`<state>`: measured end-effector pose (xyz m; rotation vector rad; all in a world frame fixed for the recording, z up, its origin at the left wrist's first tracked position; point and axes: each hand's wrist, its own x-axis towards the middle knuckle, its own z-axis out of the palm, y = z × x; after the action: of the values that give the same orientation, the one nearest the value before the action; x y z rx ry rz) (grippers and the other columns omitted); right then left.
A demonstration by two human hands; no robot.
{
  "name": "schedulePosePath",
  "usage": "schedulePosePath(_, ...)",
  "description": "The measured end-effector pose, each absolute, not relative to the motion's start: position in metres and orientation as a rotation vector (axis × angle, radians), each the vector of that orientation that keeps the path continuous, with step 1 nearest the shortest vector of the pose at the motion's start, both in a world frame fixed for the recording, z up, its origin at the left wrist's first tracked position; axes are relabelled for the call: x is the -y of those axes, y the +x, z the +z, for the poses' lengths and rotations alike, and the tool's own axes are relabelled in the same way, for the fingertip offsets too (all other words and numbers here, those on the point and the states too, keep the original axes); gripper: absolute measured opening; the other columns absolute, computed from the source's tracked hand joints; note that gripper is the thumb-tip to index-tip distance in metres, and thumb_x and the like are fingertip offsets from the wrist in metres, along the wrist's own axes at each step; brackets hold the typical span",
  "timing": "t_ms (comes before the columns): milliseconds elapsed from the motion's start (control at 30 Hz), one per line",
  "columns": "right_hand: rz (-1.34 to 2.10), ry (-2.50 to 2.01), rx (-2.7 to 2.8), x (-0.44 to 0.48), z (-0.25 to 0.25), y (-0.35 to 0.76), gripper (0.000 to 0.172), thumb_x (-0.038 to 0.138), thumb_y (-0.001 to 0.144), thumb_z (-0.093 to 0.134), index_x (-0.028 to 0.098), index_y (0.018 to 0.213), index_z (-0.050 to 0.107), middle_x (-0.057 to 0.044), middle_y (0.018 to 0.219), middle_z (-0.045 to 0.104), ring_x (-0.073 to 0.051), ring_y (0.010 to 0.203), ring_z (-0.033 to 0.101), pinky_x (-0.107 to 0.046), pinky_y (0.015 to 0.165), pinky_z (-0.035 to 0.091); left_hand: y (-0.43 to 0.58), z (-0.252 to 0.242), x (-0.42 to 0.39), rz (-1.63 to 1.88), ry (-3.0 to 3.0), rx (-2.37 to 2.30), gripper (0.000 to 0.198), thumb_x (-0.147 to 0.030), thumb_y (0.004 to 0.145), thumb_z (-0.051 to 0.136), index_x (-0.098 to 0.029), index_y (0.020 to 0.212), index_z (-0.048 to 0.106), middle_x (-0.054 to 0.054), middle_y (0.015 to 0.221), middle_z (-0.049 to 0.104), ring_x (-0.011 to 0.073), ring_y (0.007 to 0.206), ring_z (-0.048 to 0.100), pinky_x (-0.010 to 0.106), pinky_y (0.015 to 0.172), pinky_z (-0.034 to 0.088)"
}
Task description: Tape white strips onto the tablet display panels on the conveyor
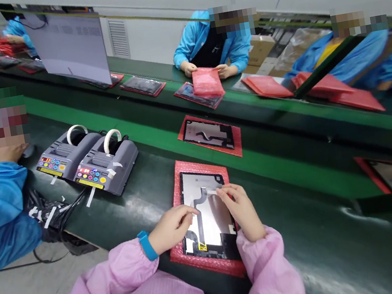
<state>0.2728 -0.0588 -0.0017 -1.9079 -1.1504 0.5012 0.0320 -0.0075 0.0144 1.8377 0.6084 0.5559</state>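
Screen [215,231]: on red bubble wrap [175,186].
Left hand [173,225]: screen's nine o'clock, finger at ribbon [200,229], gripping nothing.
Right hand [240,206]: screen's three o'clock, pinching white tape [211,192].

LCD panel [212,222] flat, backside up, on red bubble wrap [178,254]; silvery back, black edging, intact as far as visible. Dark flex cable [200,224] runs lengthwise, jogs near far end; yellow label [203,247] at near end. Pale strip [211,192] by cable's far end
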Motion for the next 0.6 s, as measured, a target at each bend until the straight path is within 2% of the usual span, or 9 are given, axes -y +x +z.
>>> schedulePosePath(133, 0.474, -2.006, 1.251, 0.049, -0.001, 0.262, 0.039, 0.055, 0.085, 0.053, 0.021, 0.076, 0.070, -0.009, 0.099, 0.061, -0.025, 0.101, 0.052, -0.043, 0.096, 0.039, 0.041, 0.021, -0.001, 0.568, 2.167, -0.535, 0.031, -0.018, 0.095, 0.041, -0.022, 0.116, 0.063, 0.008, 0.109, 0.067, 0.0238, 0.107, 0.054, 0.041, 0.098, 0.041)
schedulePosePath(300, 0.404, -2.169, 1.296, 0.046, 0.004, 0.250, 0.035, 0.050, 0.087, 0.052, 0.023, 0.075, 0.070, -0.008, 0.103, 0.061, -0.025, 0.101, 0.050, -0.045, 0.094, 0.037, 0.058, 0.009, -0.005, 0.593, 2.298, -0.586, 0.036, -0.015, 0.089, 0.048, -0.026, 0.121, 0.061, 0.008, 0.133, 0.059, 0.0329, 0.132, 0.037, 0.053, 0.108, 0.031)
schedulePosePath(467, 0.381, -2.257, 1.294, 0.048, 0.006, 0.245, 0.035, 0.050, 0.088, 0.050, 0.023, 0.077, 0.070, -0.008, 0.105, 0.058, -0.026, 0.101, 0.048, -0.045, 0.091, 0.038, 0.068, -0.001, -0.006, 0.619, 2.303, -0.592, 0.042, -0.014, 0.089, 0.049, -0.026, 0.127, 0.057, 0.008, 0.138, 0.056, 0.0354, 0.140, 0.031, 0.057, 0.113, 0.021)
schedulePosePath(600, 0.321, -2.320, 1.317, 0.047, 0.008, 0.240, 0.036, 0.051, 0.089, 0.050, 0.023, 0.078, 0.068, -0.008, 0.104, 0.056, -0.027, 0.100, 0.047, -0.046, 0.088, 0.038, 0.069, -0.003, -0.007, 0.587, 2.324, -0.593, 0.040, -0.016, 0.090, 0.048, -0.023, 0.128, 0.057, 0.010, 0.136, 0.058, 0.0376, 0.142, 0.028, 0.059, 0.113, 0.019)
